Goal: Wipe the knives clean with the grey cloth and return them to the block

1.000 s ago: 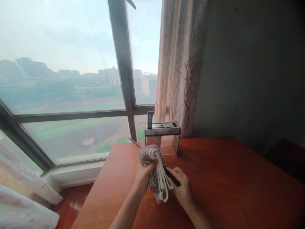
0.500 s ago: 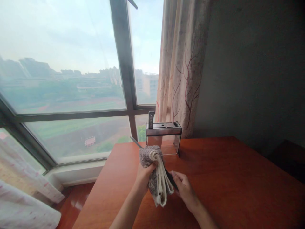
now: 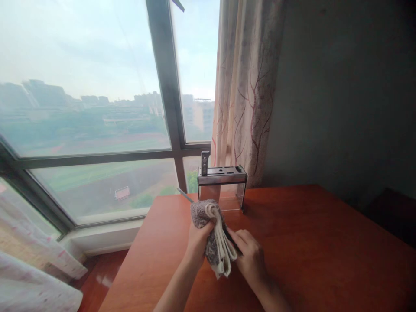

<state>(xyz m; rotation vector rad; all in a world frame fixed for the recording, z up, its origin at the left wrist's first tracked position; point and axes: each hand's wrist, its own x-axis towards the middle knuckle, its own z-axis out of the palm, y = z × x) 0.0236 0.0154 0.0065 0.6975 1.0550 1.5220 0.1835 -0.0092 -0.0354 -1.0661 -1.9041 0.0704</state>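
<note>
A folded grey and cream towel (image 3: 200, 212) is wrapped around the blade of a knife (image 3: 185, 194). Only the narrow tip of the blade sticks out, at the towel's upper left. My left hand (image 3: 196, 245) is closed on the towel, thumb across its front, pressing it about the hidden blade. On the other side, my right hand (image 3: 251, 258) grips the knife's black handle, which shows partly beside the towel's folds. Both hands are above the table. Just beyond them stands a knife block (image 3: 224, 177) with clear sides and a metal top, one dark handle (image 3: 204, 163) upright in its left slot.
The reddish-brown wooden table (image 3: 308, 242) stretches out to the right. Behind it are a patterned curtain (image 3: 245, 95) and a dark wall (image 3: 331, 99). Large windows with a grey frame (image 3: 162, 65) rise to the left, and a white curtain (image 3: 35, 281) hangs at lower left.
My right hand has shifted and turned on the handle, its knuckles now more on top. The towel's lower folds have moved slightly to the right. The view has moved a little.
</note>
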